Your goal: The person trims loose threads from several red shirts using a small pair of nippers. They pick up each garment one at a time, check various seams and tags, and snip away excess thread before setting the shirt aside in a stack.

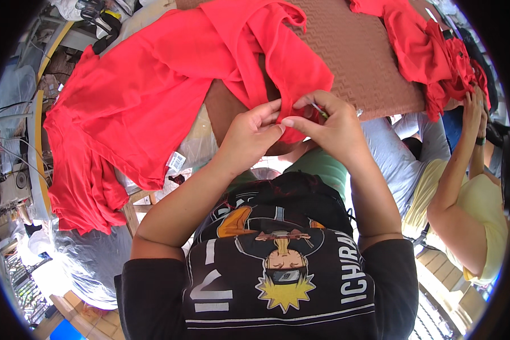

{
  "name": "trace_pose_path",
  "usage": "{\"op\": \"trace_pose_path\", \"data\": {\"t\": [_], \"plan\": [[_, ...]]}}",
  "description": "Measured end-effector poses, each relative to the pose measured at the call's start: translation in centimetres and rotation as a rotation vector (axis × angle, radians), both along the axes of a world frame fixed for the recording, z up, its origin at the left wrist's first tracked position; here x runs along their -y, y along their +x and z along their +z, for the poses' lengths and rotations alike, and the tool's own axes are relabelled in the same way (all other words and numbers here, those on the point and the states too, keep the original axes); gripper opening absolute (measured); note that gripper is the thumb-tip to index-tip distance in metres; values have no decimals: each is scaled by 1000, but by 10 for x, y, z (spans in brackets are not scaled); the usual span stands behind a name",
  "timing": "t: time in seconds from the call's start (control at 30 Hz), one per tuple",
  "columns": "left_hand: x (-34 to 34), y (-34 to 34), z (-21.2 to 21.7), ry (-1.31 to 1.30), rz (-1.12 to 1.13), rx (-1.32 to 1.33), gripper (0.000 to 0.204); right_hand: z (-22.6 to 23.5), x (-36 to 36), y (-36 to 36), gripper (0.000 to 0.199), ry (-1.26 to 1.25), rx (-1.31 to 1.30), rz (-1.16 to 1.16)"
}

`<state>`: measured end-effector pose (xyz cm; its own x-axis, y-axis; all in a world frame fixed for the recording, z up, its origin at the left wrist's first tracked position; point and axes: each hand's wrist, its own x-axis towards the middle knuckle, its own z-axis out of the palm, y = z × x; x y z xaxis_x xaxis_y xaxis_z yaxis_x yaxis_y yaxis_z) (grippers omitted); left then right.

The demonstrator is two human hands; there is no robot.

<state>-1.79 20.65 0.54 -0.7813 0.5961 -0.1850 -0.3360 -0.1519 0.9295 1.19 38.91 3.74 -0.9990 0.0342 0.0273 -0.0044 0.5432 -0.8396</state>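
A large red garment is spread over the brown padded surface and hangs off to the left. One narrow end of it reaches the front edge, between my hands. My left hand is closed, pinching the red cloth between thumb and fingers. My right hand is closed on the same strip from the other side, thumb tip pressed to the cloth. Tucked between its fingers is a small thin tool with a metallic part and a yellow-green part; its kind is hidden by the fingers.
The surface has a brown patterned cover. At the right, a co-worker in a yellow top handles another red garment. Left stand a sewing machine and a yellow-edged table. Clear plastic wrapping lies lower left.
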Motion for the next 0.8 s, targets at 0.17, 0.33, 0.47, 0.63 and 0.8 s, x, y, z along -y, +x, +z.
{"op": "trace_pose_path", "data": {"t": [0.17,0.33,0.47,0.63,0.8], "plan": [[-1,3,-1,-34,-23,-64,51,-15,7,-2,25,66,-104,-60],[-1,5,-7,-56,16,-60,51,-3,-10,-1,15,-338,87,-101],[1,4,-4,-48,26,-32,53,1,-13,0,14,-362,71,-77],[-2,2,10,-147,135,-208,50,-2,-16,0,14,-413,29,-15],[-14,-3,27,-330,162,-586,32,0,-15,1,14,-501,62,13]]}}
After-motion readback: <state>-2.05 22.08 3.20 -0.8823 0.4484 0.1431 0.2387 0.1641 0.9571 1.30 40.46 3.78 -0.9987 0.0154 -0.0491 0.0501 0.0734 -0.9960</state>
